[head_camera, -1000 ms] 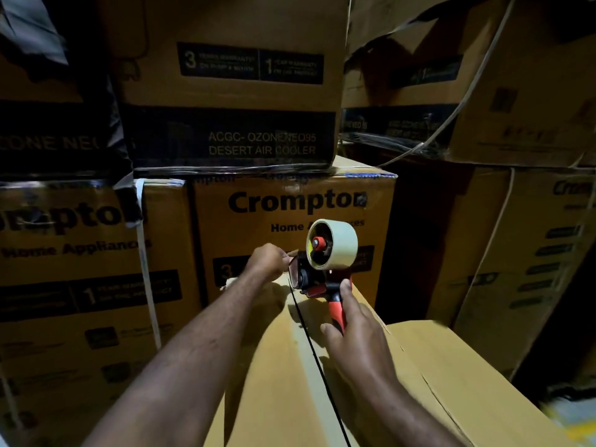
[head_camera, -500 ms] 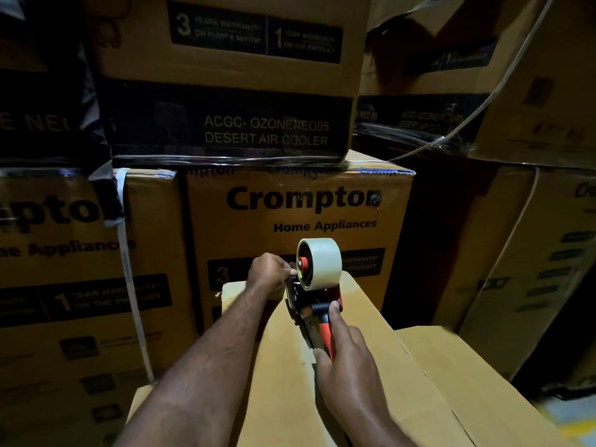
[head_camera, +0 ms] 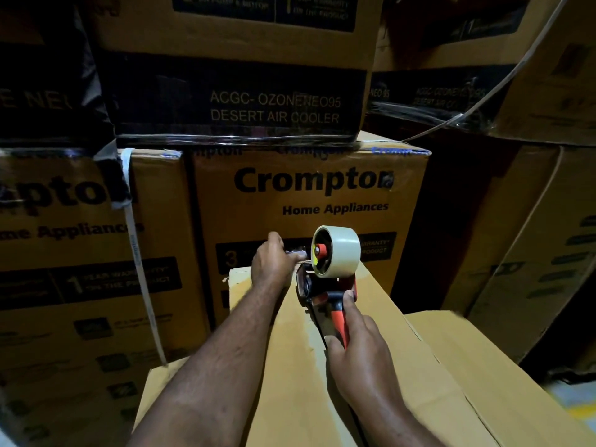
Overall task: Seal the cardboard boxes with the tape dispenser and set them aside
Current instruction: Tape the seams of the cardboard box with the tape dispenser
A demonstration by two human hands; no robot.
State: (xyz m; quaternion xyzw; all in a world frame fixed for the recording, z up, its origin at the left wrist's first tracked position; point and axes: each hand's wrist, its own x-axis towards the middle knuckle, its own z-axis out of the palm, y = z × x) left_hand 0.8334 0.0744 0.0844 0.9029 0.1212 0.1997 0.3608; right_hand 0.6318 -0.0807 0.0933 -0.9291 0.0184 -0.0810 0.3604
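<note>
One tape dispenser point(head_camera: 325, 285), right hand point(head_camera: 358, 346) gripping, left hand point(head_camera: 274, 262) pinching tape, one box point(head_camera: 290, 382)

Both bare forearms reach from the near edge toward the far side, drawing closer together as they go. The left grip point(head_camera: 274, 264) lies farther out, knuckles up and fingers curled in. Its fingertips seem to pinch the tape end point(head_camera: 298, 253), though blur there hides the contact. The right grip point(head_camera: 358, 350), nearer and to the right, wraps round the handle of the tape dispenser point(head_camera: 335, 256), thumb stretched forward along the handle's top, wrist straight.
</note>
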